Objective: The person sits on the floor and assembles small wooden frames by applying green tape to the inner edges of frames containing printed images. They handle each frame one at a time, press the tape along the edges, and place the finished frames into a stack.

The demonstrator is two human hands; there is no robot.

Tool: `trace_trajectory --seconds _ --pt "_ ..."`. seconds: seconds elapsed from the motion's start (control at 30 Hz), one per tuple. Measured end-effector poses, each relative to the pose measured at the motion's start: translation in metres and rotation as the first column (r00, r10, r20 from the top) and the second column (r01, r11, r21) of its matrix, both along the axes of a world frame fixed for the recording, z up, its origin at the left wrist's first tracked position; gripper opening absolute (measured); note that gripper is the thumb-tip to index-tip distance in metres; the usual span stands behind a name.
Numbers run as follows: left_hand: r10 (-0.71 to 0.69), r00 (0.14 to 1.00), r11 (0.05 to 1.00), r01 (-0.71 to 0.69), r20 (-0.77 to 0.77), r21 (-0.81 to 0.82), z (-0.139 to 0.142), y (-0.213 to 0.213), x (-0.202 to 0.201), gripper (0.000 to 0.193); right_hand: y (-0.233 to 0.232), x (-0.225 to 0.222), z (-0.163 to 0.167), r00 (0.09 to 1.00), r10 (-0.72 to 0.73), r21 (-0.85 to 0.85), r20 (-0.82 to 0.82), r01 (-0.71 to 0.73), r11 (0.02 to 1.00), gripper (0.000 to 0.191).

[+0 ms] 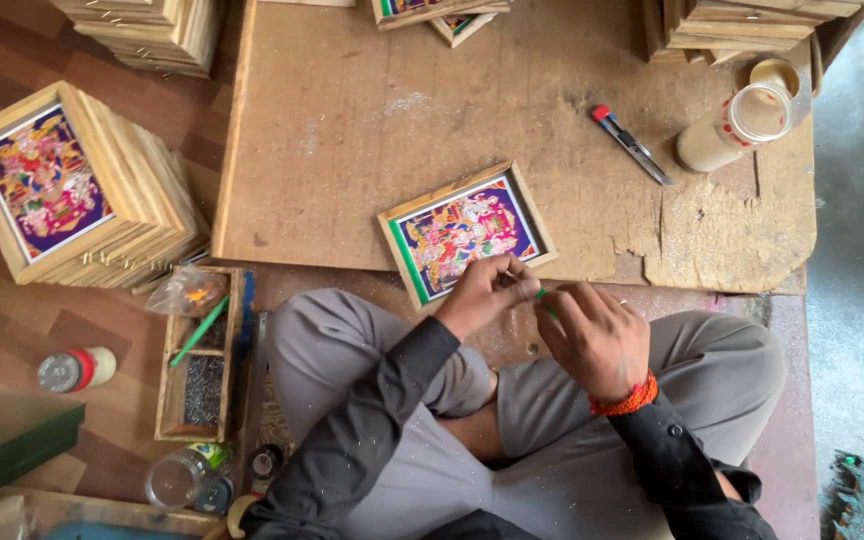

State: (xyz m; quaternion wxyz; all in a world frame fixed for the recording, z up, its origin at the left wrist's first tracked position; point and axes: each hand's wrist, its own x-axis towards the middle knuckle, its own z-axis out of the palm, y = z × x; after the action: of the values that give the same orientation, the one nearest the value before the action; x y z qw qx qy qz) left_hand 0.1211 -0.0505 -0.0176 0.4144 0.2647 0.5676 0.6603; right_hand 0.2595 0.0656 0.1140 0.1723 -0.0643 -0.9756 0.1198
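Far left: stack of framed pictures point(62, 190). Near left: wooden tray of nails point(202, 355).

Centre: framed picture point(465, 233) flat on board point(352, 120), near edge.

Left hand point(482, 293) pinched on something tiny, probably nail.

Right hand point(592, 335) closed round green-handled tool point(544, 298).

Step, likely: readying fastener for frame. Next needs steady placement on frame edge.

Far right: utility knife point(632, 145), jar point(737, 125).

A worn wooden board point(512, 130) lies on a wood-patterned floor point(12, 310) in soft daylight, with grey concrete point(862, 300) along the right side.
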Motion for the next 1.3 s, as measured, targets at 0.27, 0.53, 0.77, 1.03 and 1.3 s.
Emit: trace_trajectory --seconds 0.27,0.53,0.77,1.03,1.3 --pt "0.168 0.880 0.984 -0.176 -0.445 0.024 0.025 0.051 -0.093 0.024 0.035 -0.029 -0.014 0.955 -0.203 -0.184 0.217 0.245 0.952 0.035" --pt "-0.080 0.964 0.997 0.082 -0.254 -0.002 0.041 0.040 -0.071 0.018 0.055 -0.044 -0.012 0.987 -0.064 -0.307 -0.149 0.015 0.952 0.067" --pt "-0.152 0.984 0.982 0.140 0.096 0.123 0.042 0.027 -0.051 0.014 0.053 -0.038 -0.028 0.991 -0.133 -0.402 -0.005 0.120 0.908 0.042" --pt "-0.046 0.988 0.999 0.045 0.146 0.016 0.041 0.017 -0.055 0.012 0.038 -0.029 -0.011 0.963 -0.057 -0.134 -0.264 0.022 0.991 0.033" --pt "-0.068 0.960 0.991 0.034 0.272 0.127 0.062 0.005 -0.050 0.007 0.030 -0.028 -0.012 0.975 -0.015 -0.466 -0.221 -0.092 0.880 0.043"
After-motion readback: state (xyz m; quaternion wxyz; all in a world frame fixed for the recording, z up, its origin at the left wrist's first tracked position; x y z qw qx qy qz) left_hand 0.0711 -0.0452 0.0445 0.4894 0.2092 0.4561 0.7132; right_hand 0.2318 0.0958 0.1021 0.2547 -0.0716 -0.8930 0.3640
